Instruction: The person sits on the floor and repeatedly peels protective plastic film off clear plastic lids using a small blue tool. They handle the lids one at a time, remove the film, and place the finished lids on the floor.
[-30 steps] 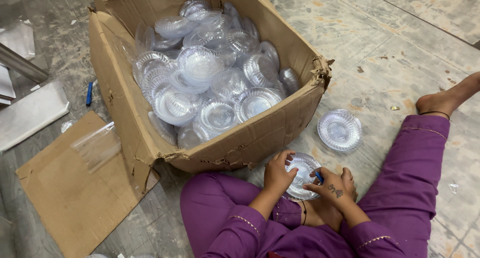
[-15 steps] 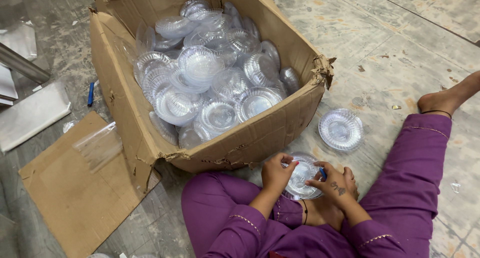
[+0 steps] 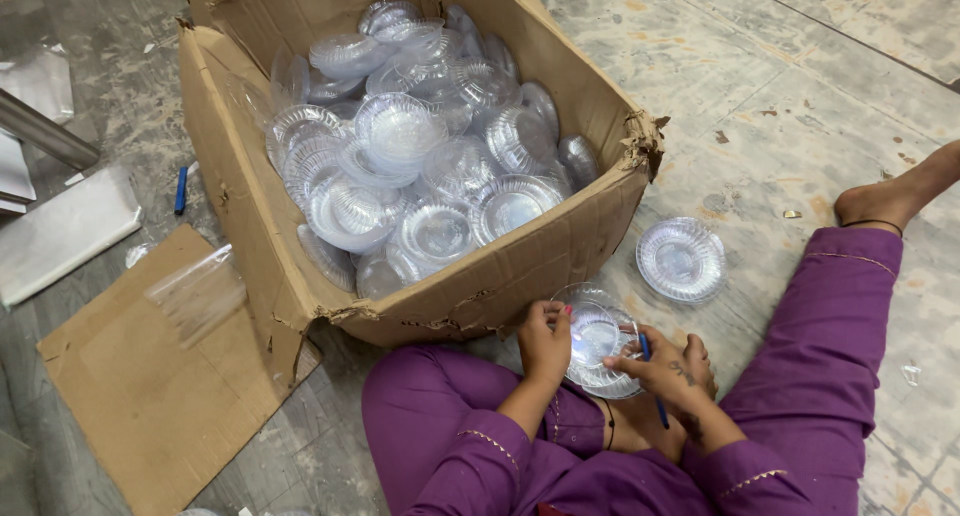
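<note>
I sit on the floor in purple clothes. My left hand [image 3: 545,344] grips the left rim of a small stack of clear plastic bowls [image 3: 597,334] held over my lap. My right hand [image 3: 672,372] holds the stack's right side, and a blue pen [image 3: 652,380] is tucked between its fingers. Just beyond my hands stands an open cardboard box [image 3: 258,226], tilted toward me and filled with several stacks of clear plastic bowls [image 3: 420,166]. Another stack of clear bowls [image 3: 681,259] rests on the floor to the right of the box.
A loose cardboard flap [image 3: 130,386] with a clear plastic bag [image 3: 196,292] on it lies at the left. A blue pen [image 3: 181,189] and grey metal sheets [image 3: 60,231] lie further left. My bare foot [image 3: 895,196] rests on the stone floor [image 3: 800,96] at the right.
My hands have shifted slightly on the stack of bowls; my left fingers have closed further over its rim. The box and the floor stack have not moved.
</note>
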